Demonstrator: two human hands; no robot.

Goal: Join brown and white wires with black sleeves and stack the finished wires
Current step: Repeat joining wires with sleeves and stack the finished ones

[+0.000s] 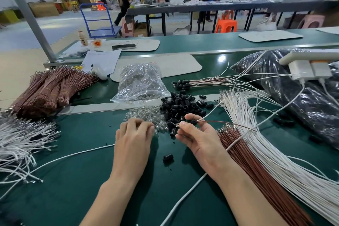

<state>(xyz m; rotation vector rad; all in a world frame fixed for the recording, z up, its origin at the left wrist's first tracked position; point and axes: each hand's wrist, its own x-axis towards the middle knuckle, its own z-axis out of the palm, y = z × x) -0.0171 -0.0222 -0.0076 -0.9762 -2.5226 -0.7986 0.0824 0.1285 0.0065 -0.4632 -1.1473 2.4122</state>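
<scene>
Pinching black sleeve [191, 122] in right hand [199, 140] fingers; curling left hand [134, 134] fingers into clear parts [145, 114], grasp impossible to tell. Could lose brown wire [229, 124] from sleeve if pinch slackens.

Bright even overhead light, a glare spot on the green table [222, 58], blurred, curved edges.

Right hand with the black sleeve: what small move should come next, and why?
Probably the left hand lifts one piece from the pile of clear parts under it toward the black sleeve, which the right hand pinches with a brown wire and white wire leaving it.
</scene>
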